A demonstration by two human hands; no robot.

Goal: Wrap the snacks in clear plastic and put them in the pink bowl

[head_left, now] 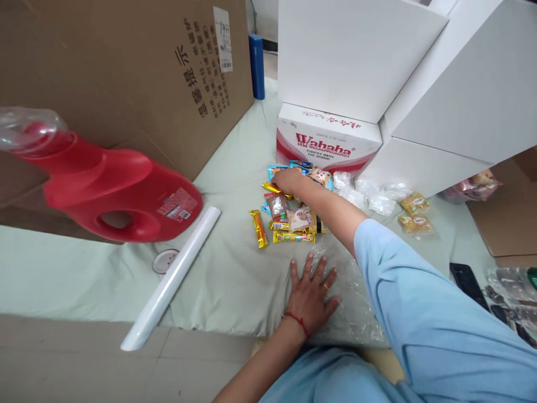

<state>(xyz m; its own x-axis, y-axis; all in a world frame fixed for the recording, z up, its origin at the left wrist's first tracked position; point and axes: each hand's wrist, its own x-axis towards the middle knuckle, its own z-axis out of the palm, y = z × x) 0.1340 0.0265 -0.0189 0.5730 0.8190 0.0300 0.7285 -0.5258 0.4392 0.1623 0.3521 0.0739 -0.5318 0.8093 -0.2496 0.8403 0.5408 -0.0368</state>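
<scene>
The left hand (309, 296) rests spread wide on the table (230, 280); the right hand (288, 180), grip hidden, touches the snacks (300, 218).

Before me: a loose pile of small wrapped snacks (293, 216), wrappers glossy and crinkled. One yellow bar packet (258, 229) lies apart on my left, slanted, far end leaning left. A second, the front yellow packet (293, 237), lies crosswise nearest me. Just beyond, a pale packet (299, 217). Mid-pile, I note a brown packet (277, 206); far side, a blue packet (274, 169), partly covered.
</scene>
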